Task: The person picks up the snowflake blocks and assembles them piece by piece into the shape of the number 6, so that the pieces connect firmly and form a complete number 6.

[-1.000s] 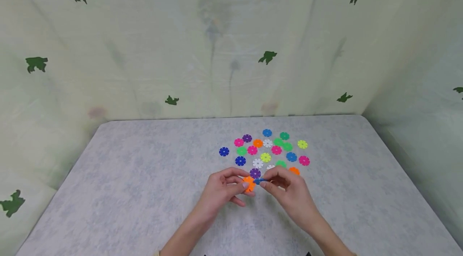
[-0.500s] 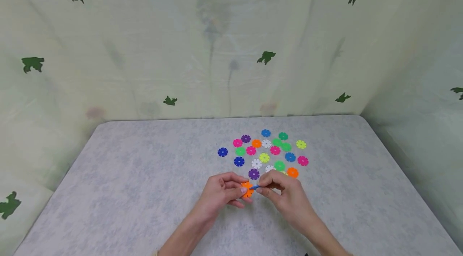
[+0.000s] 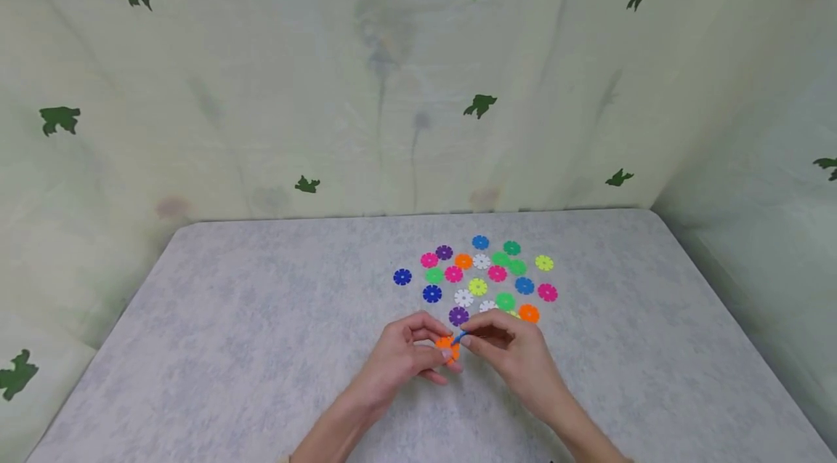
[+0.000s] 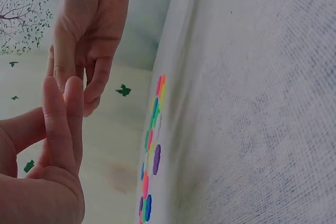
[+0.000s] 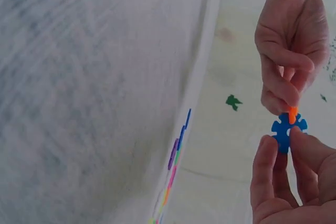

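Observation:
My left hand [image 3: 407, 354] pinches an orange notched disc [image 3: 447, 345] between thumb and fingers, above the table. In my right hand [image 3: 516, 350] a blue notched disc [image 5: 282, 130] is pinched by its edge. The two discs meet at their rims, roughly crosswise; in the right wrist view the orange disc [image 5: 293, 114] stands edge-on against the blue one's notched rim. How deep they sit in each other I cannot tell. The left wrist view has my left hand [image 4: 50, 150] in front, and its fingers hide nearly all of both discs.
Several loose notched discs lie flat just beyond my hands, among them a purple disc [image 3: 459, 315], an orange disc [image 3: 529, 313] and a dark blue disc [image 3: 402, 277]. They rest on a grey table [image 3: 261, 317]. A pale curtain [image 3: 294, 85] with printed leaves hangs behind the table.
The blue disc has come left against the orange disc and tilted. Both hands have drawn slightly nearer my body, away from the loose discs.

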The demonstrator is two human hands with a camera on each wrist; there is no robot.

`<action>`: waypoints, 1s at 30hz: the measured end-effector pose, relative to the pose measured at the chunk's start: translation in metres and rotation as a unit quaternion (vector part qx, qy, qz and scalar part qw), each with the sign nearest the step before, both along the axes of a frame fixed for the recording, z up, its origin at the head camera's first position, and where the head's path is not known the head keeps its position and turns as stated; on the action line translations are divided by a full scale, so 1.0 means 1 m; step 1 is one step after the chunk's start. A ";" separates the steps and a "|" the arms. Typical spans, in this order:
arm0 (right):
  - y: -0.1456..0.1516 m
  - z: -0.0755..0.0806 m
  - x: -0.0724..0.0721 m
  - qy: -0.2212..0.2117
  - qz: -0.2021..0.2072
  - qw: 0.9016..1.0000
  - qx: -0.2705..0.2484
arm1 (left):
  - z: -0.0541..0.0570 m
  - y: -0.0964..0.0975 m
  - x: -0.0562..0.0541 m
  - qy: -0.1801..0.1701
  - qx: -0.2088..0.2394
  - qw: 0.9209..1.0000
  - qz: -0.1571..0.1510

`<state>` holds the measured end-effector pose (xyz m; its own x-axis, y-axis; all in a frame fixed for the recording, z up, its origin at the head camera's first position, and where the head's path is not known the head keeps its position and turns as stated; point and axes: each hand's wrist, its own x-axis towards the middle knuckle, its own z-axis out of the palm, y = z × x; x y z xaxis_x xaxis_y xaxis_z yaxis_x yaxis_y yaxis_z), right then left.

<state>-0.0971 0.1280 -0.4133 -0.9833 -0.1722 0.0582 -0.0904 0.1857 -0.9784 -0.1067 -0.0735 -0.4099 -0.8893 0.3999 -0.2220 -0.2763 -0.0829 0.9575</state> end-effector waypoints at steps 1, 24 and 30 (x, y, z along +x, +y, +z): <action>0.000 0.000 -0.001 -0.004 0.006 1.000 0.002 | -0.001 0.000 0.000 0.003 -0.002 1.000 -0.004; 0.055 -0.001 -0.027 0.025 -0.024 0.974 0.224 | -0.008 -0.007 -0.008 0.009 -0.014 0.999 0.039; 0.075 -0.007 -0.042 0.042 0.012 0.962 0.270 | -0.010 -0.006 -0.009 0.008 -0.013 0.999 0.031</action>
